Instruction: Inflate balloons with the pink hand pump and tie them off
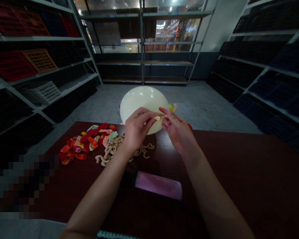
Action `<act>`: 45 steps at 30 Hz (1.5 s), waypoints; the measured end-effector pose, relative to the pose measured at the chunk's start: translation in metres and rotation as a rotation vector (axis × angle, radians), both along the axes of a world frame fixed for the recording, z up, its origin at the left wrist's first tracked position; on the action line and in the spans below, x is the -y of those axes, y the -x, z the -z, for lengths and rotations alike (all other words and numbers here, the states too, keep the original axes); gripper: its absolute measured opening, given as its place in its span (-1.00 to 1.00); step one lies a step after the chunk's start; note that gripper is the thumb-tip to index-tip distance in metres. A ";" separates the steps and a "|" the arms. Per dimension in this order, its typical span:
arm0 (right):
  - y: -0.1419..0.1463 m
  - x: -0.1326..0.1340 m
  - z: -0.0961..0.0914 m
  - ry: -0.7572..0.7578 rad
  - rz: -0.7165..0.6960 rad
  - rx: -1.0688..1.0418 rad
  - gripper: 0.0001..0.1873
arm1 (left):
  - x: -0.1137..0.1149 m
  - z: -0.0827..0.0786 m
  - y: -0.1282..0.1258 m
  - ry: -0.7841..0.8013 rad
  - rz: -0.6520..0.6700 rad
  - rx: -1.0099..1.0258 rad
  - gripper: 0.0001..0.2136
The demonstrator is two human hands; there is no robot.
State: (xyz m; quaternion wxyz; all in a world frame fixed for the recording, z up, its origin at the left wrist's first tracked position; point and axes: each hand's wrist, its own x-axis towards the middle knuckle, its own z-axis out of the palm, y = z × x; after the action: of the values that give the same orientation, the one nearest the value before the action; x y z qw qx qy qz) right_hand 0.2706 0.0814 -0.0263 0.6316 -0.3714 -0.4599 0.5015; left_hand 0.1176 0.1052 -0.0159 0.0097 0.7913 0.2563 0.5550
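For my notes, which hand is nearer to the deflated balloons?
Left. The left hand is to the right of the deflated balloons; the right hand is farther right.

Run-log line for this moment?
left hand: pinching pale yellow rubber end | right hand: fingers at it | behind: round cream inflated balloon

On your table [239, 166]: balloon pile [89, 142], left; cord pile [112, 151], right of it; tube [159, 186], nearest you. Behind your left hand [137, 127]: single balloon [144, 99]. Beyond: shelves [164, 63].
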 end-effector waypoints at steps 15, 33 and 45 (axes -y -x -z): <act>0.036 0.023 0.003 -0.398 0.615 1.383 -0.76 | -0.007 0.005 -0.020 0.904 0.162 0.710 -0.79; 0.032 0.017 0.008 -0.362 0.605 1.374 -0.79 | -0.004 -0.001 -0.026 1.182 0.374 1.039 -0.87; 0.004 0.007 -0.005 -0.319 0.241 0.822 -0.83 | -0.018 0.007 -0.016 1.145 0.389 1.044 -0.88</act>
State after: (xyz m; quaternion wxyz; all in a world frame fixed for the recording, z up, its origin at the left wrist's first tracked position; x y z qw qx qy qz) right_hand 0.2669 0.0743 -0.0211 0.4999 -0.4886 -0.6973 0.1582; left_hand 0.1335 0.1237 -0.0225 0.6300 0.3320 0.3213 0.6242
